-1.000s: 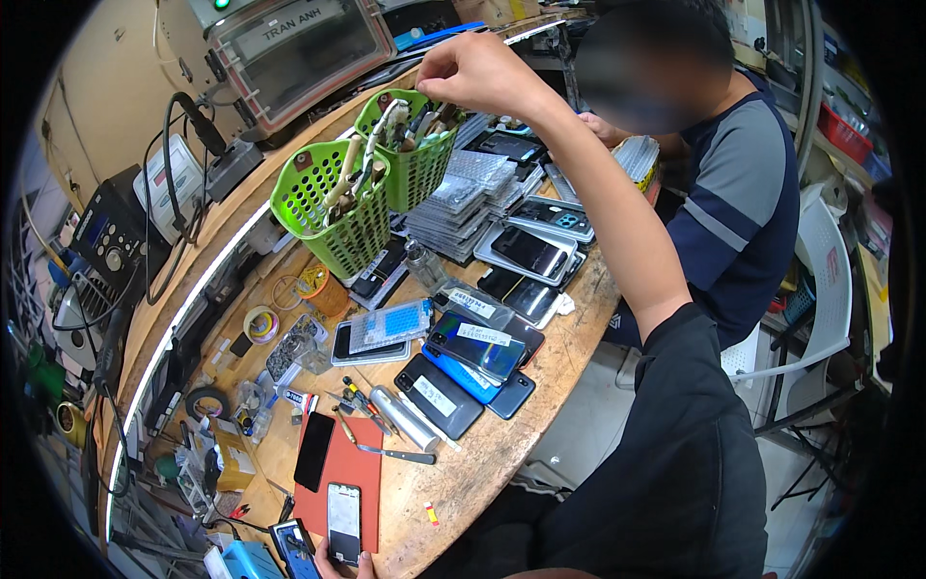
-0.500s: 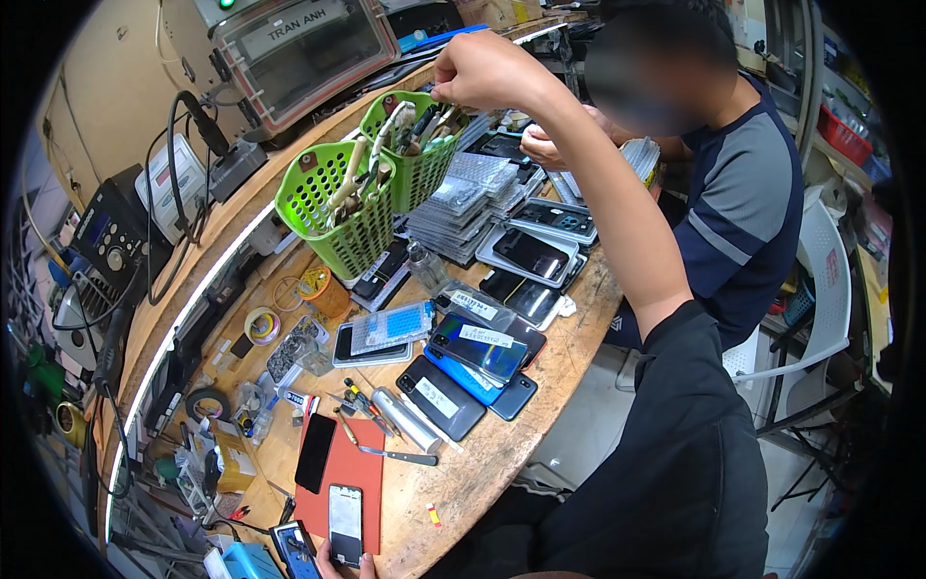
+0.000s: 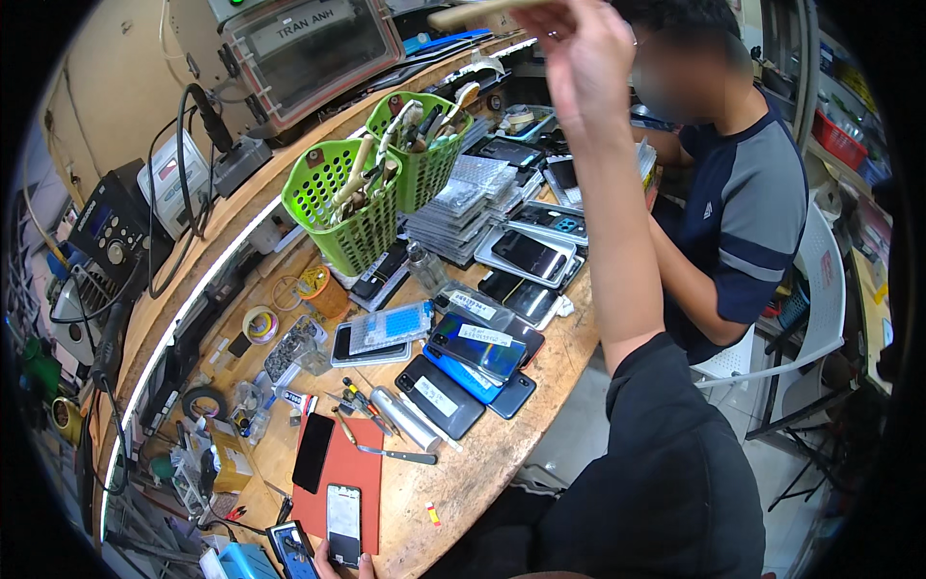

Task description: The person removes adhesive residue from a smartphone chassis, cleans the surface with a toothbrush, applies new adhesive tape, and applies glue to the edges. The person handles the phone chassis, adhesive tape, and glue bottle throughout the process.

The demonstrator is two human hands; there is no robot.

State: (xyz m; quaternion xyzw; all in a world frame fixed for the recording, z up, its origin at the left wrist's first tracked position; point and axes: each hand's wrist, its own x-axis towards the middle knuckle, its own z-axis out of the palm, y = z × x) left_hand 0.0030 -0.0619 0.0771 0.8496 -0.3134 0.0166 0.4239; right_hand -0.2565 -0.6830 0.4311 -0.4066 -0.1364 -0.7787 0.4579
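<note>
At the lower edge my left hand (image 3: 328, 564) grips the bottom end of a phone (image 3: 343, 521) with a pale grey face, between thumb and fingers. That phone lies over a red-brown mat (image 3: 367, 463), and a black phone screen (image 3: 313, 454) rests beside it. High up, my right hand (image 3: 590, 58) is raised with its fingers closed around a pale beige stick (image 3: 482, 12), whose full shape is cut off by the picture's top edge. Below and left of it stand two green baskets (image 3: 342, 217) (image 3: 424, 174) full of brushes and hand tools.
Several phones (image 3: 439, 396) and stacked clear plastic cases (image 3: 453, 207) crowd the bench. Near the mat lie a knife-like spatula (image 3: 410, 456), screwdrivers and a silver tube (image 3: 405, 420). A co-worker (image 3: 723, 193) sits at the right. A glass bottle (image 3: 424, 265) stands mid-bench.
My right hand has risen and moved right, away from the baskets, and the beige stick now shows in it. My left hand and the phone stay put.
</note>
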